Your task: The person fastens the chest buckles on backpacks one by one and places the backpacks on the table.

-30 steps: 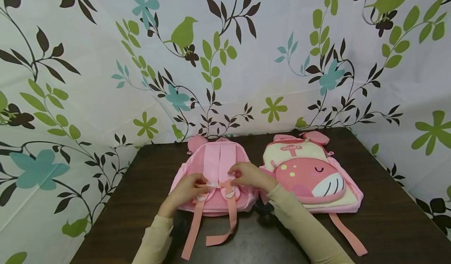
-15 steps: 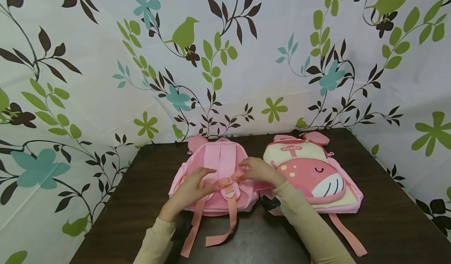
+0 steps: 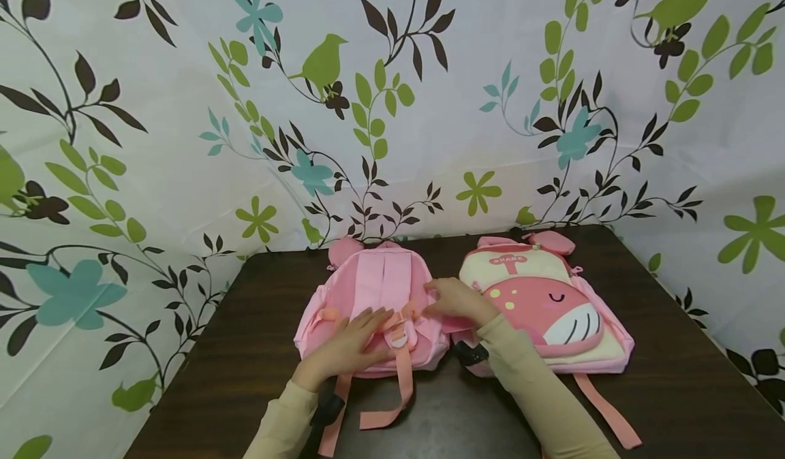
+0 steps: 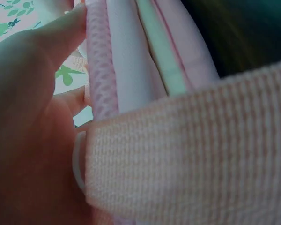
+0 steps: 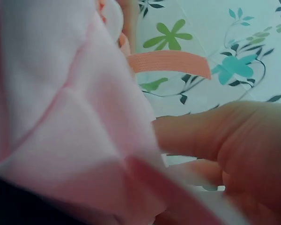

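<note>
A pink backpack point(image 3: 381, 272) lies back side up on the table, its two padded shoulder straps facing me. Over its lower middle spreads my left hand point(image 3: 343, 350), fingers extended across an orange strap and buckle point(image 3: 401, 324), hiding part of them. My right hand point(image 3: 456, 301) is at the pack's right edge, with thumb and fingers apart. In the left wrist view, wide webbing point(image 4: 187, 154) crosses before the palm, beside a mesh-covered shoulder strap point(image 4: 101, 61). In the right wrist view, the thumb lies right at the pink fabric point(image 5: 84, 140), and an orange strap end point(image 5: 173, 63) sticks out beyond.
A second backpack point(image 3: 548, 309), cream and pink with a whale face, lies at the right, one orange strap point(image 3: 607, 411) trailing toward me. Another loose strap point(image 3: 392, 415) curls below the first pack. The dark wooden table point(image 3: 245, 323) ends at a patterned curtain point(image 3: 417, 125).
Both hands first pinched the orange strap ends at the middle of the pack, then let go. The left hand has moved right with fingers straightened; the right has drawn back to the pack's edge.
</note>
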A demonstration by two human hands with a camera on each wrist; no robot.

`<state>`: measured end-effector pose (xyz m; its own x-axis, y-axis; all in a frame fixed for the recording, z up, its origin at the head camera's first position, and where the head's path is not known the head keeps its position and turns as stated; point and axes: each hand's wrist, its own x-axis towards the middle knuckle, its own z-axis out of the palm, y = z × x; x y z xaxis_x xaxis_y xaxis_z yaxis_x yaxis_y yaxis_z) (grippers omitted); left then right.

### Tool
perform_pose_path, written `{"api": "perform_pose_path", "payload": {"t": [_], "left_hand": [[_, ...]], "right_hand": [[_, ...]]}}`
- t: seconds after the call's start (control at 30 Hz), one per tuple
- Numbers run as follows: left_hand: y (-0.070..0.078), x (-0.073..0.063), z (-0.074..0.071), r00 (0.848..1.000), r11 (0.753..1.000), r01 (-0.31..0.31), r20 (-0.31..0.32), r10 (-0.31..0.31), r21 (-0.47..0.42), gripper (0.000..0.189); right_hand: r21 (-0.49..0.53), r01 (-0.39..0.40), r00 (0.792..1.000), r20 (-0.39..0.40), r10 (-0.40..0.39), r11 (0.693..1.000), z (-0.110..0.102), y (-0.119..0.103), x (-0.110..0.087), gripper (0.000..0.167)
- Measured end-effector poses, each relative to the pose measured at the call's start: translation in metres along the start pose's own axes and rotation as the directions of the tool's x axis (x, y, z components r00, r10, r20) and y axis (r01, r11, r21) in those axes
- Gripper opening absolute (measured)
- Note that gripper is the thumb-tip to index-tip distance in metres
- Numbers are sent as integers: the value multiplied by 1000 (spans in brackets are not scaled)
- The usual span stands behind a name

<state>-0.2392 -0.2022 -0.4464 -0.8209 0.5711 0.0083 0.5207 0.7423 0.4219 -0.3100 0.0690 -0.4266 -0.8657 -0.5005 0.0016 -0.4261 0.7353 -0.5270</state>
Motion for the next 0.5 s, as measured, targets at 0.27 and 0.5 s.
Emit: {"api": "perform_pose_path", "payload": {"t": [0.27, 0.5], "left_hand": [[-13, -23, -9, 999, 997, 46, 7, -46, -64, 81], [-33, -55, -13, 997, 993, 72, -27, -74, -89, 81]], "right_hand": [[-4, 60, 998, -12, -60, 998, 20, -20, 7, 53], [38, 133, 991, -35, -132, 990, 55, -39, 13, 61]]}}
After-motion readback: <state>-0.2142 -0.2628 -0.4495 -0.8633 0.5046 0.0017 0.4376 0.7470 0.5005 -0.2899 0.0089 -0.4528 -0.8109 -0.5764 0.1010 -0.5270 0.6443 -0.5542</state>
